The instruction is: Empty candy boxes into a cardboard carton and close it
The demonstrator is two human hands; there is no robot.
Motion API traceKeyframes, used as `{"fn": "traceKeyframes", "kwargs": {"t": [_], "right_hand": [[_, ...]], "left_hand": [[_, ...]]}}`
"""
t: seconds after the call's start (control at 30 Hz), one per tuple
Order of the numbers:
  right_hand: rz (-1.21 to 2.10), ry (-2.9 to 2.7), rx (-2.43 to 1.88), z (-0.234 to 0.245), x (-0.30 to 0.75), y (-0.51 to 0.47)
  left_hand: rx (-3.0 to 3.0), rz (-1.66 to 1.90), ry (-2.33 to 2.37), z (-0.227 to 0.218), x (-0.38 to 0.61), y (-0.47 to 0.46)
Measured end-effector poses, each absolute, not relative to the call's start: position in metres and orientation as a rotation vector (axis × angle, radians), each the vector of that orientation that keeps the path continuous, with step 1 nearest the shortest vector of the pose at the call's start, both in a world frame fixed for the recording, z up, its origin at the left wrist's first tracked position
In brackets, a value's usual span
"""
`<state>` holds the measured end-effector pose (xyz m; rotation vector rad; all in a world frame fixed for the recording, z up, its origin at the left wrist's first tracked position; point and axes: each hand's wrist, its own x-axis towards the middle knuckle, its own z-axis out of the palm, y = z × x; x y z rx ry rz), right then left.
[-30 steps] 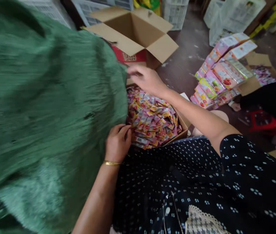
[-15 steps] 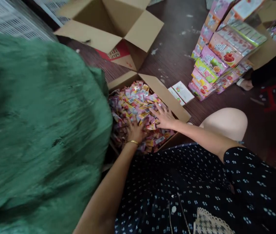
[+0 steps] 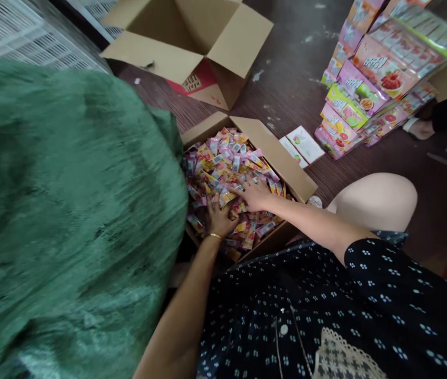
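A cardboard box [image 3: 282,152] with its flaps folded out stands in front of me, filled with small colourful wrapped packets [image 3: 227,152] in pink, yellow and purple. My left hand [image 3: 220,218], with a gold bangle at the wrist, rests on the packets at the near left, fingers spread. On the packets just right of it lies my right hand [image 3: 255,195], palm down with its fingers apart. Neither hand is closed around a packet. The undersides of both palms are hidden.
Beyond stands an open cardboard box [image 3: 231,47]. A large green sack [image 3: 77,210] bulges at left, below white slatted crates [image 3: 37,37]. At right rises a stack of printed fruit cartons [image 3: 365,89], with small white boxes [image 3: 304,145] beside it. Another person's foot [image 3: 418,128] shows behind.
My right hand has moved left and slightly down across the packets, closer to my left hand. The left hand stays near its spot. The view has shifted slightly.
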<state>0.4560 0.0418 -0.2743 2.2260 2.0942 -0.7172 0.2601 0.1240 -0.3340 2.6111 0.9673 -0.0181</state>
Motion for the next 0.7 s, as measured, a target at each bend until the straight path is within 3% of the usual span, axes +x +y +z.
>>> {"fn": "traceKeyframes", "kwargs": {"t": [0.27,0.47,0.6,0.7], "right_hand": [[-0.815,2.105,2.124,-0.279,0.459,-0.01],[-0.83,2.076,2.153,-0.276,0.45,-0.029],[-0.808,2.053,2.219,-0.245,0.449,-0.006],[-0.618,2.113,2.474,-0.227,0.455,0.023]], "left_hand": [[2.557,-0.241,0.692,-0.301,0.235,0.121],[2.585,0.068,0.851,-0.268,0.24,0.114],[2.479,0.155,1.097,-0.276,0.281,0.15],[2.319,0.268,1.241,-0.298,0.297,0.204]]}}
